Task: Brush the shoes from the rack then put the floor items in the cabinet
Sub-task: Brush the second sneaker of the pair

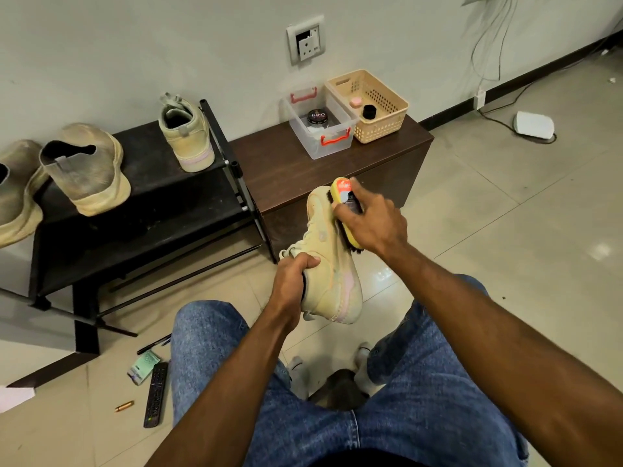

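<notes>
- Gripping beige sneaker (pixel 332 264) at its collar, left hand (pixel 292 281), fingers curled round it, held above the floor in front of the knees.
- Right hand (pixel 369 220) fingers wrapped over yellow brush (pixel 340 190), bristles against sneaker's side.
- Matching sneaker (pixel 185 133) on black rack (pixel 215 129).
- Remote (pixel 155 394), pen (pixel 153 345) on floor.

I see a black metal shoe rack (pixel 215 136) at left holding three dusty beige shoes (pixel 89 170), and a dark brown wooden cabinet (pixel 269 170) mid-frame carrying a clear plastic box (pixel 337 146) and a beige perforated basket (pixel 384 126).

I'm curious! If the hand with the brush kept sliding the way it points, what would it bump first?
Probably the brown cabinet beyond the shoe's toe; depth is hard to judge.
</notes>
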